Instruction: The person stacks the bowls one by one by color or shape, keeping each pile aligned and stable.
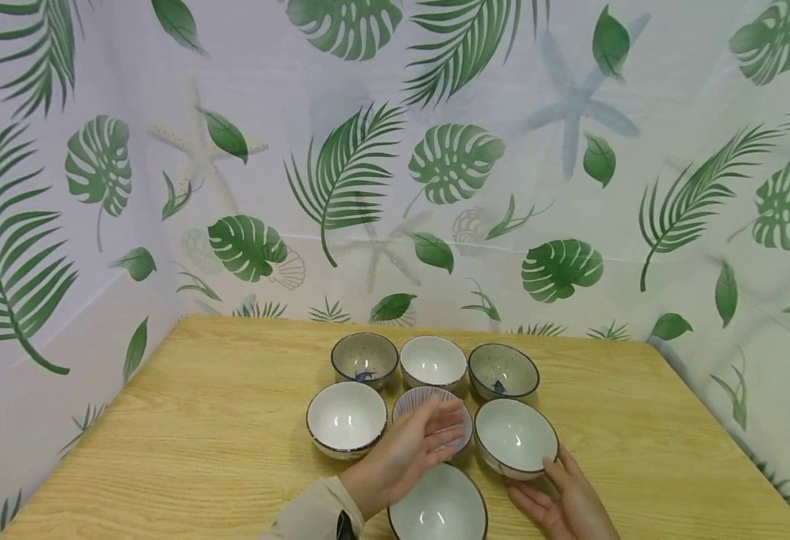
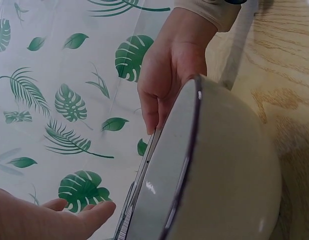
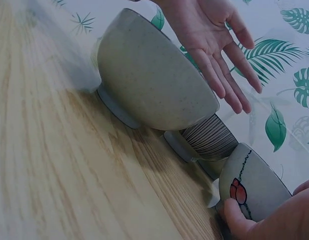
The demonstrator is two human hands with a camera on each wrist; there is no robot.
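My right hand [image 1: 566,499] holds a white bowl [image 1: 516,435] at the right of the middle row, its thumb at the rim and its fingers against the side. A red flower on this bowl's outer wall shows in the right wrist view, beside a finger [image 3: 234,215]. My left hand [image 1: 401,454] has its fingers extended over a striped bowl [image 1: 411,405], partly hiding it; it appears to grasp nothing. Just below that hand stands a larger pale bowl [image 1: 438,510] with a dark rim, whose rounded side fills much of the left wrist view.
Two speckled bowls, one at the left [image 1: 364,356] and one at the right [image 1: 503,371], flank a white bowl [image 1: 433,361] in the back row. Another white bowl [image 1: 347,416] stands left of the striped one. The wooden table [image 1: 199,427] meets a leaf-printed curtain [image 1: 462,247].
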